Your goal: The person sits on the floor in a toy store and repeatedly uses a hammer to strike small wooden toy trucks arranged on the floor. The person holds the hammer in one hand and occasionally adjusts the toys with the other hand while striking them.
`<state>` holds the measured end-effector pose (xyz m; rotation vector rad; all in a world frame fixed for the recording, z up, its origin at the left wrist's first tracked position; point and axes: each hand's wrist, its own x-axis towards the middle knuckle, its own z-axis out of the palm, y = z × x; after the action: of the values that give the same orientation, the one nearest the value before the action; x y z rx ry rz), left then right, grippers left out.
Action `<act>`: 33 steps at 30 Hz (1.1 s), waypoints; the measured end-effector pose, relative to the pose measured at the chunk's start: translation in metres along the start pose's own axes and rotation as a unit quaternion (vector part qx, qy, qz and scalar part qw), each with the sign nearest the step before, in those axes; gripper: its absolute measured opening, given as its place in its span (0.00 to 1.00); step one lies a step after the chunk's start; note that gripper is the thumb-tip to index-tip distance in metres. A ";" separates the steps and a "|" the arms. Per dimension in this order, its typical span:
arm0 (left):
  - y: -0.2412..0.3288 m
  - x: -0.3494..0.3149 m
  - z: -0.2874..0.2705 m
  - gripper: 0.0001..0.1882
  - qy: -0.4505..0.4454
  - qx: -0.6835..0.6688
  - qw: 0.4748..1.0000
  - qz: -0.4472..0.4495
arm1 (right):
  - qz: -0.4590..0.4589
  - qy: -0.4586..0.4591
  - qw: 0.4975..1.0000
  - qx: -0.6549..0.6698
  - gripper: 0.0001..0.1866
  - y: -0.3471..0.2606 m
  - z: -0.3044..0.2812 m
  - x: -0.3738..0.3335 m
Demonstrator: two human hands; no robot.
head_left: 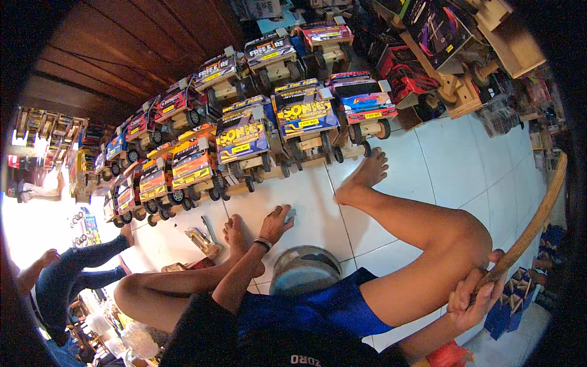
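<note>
My left hand (276,224), with a band at the wrist, is over the white tiles beside my bare foot. Its fingers are curled around a small pale grey piece (291,214) that I cannot identify. In my right hand (476,297), beside my raised knee, is the lower end of a long, slightly curved wooden stick (531,235). The fingers wrap around it, and it slants up to the right. Ahead of both hands stand rows of toy trucks (306,110) with printed bodies and black wheels. A metal and wood tool (203,241) lies left of my foot.
Between my legs is a round grey container (306,269). At the left, another person's jeans-clad leg (73,269) reaches toward the trucks. More wooden toy parts (458,92) are piled at the upper right. Blue pieces (510,306) lie beyond my right hand.
</note>
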<state>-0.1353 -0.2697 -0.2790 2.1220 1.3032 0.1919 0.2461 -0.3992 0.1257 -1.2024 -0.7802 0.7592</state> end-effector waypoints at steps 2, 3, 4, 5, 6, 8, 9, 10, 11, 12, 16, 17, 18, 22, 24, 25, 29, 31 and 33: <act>0.011 0.007 0.007 0.28 0.026 -0.001 1.000 -0.003 | 0.001 -0.004 1.000 -0.004 0.35 0.000 -0.001 0.000; 0.016 0.011 0.011 0.28 0.012 0.000 1.000 -0.029 | 0.000 -0.019 1.000 0.010 0.35 0.000 -0.002 0.001; 0.021 0.013 0.014 0.28 0.040 0.022 0.999 -0.021 | 0.000 -0.017 1.000 -0.007 0.35 0.001 -0.002 0.001; 0.025 0.016 0.016 0.27 0.056 0.045 0.997 -0.027 | -0.004 -0.027 1.000 -0.009 0.35 0.002 -0.002 0.001; 0.028 0.017 0.018 0.27 0.056 0.063 0.995 -0.046 | -0.008 -0.036 0.999 -0.011 0.34 0.003 -0.001 0.002; 0.029 0.019 0.019 0.26 0.048 0.106 0.993 -0.027 | -0.035 -0.047 0.998 -0.020 0.34 0.006 -0.001 0.002; 0.029 0.018 0.020 0.26 0.019 0.129 0.991 -0.036 | -0.043 -0.056 0.997 -0.013 0.34 0.006 -0.001 0.002; 0.027 0.018 0.020 0.25 0.033 0.132 0.990 -0.021 | -0.036 -0.054 0.998 -0.009 0.33 0.007 -0.001 0.002; 0.024 0.019 0.021 0.24 0.028 0.138 0.990 -0.019 | -0.023 -0.056 0.998 0.006 0.33 0.006 -0.001 0.001; 0.022 0.018 0.022 0.23 -0.010 0.144 0.989 -0.037 | -0.003 -0.070 0.997 0.038 0.33 0.004 -0.002 0.001; 0.014 0.014 0.023 0.19 0.035 0.104 0.994 0.001 | 0.008 -0.071 0.996 0.044 0.33 0.002 -0.004 0.003; 0.013 0.014 0.023 0.18 0.046 0.090 0.995 0.005 | -0.001 -0.068 0.997 0.036 0.33 0.003 -0.003 0.002; 0.012 0.013 0.022 0.17 0.030 0.079 0.996 -0.013 | -0.004 -0.069 0.996 0.048 0.33 0.004 -0.003 0.002; 0.016 0.009 0.012 0.14 0.102 0.011 0.995 0.013 | -0.066 -0.061 0.996 0.012 0.31 0.011 -0.006 0.000; 0.023 0.006 0.005 0.13 0.104 -0.016 0.994 -0.011 | -0.094 -0.059 0.994 -0.007 0.30 0.017 -0.017 0.001; 0.028 0.005 0.002 0.12 0.113 -0.127 0.982 -0.078 | -0.086 -0.074 0.993 0.036 0.29 0.020 -0.024 0.000; 0.062 -0.004 -0.016 0.11 0.099 -0.484 0.837 -0.236 | -0.120 -0.076 0.989 0.043 0.27 0.026 -0.057 -0.008; 0.085 -0.010 -0.038 0.11 0.117 -0.569 0.773 -0.254 | -0.059 -0.072 0.983 0.159 0.32 0.031 -0.056 -0.005; 0.103 -0.023 -0.068 0.16 0.058 -0.749 0.622 -0.220 | -0.048 -0.085 0.974 0.204 0.37 0.030 -0.046 0.009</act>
<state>-0.0983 -0.2910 -0.1608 0.3256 0.9675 0.8472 0.2873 -0.4089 0.0887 -0.7327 -0.7712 0.8992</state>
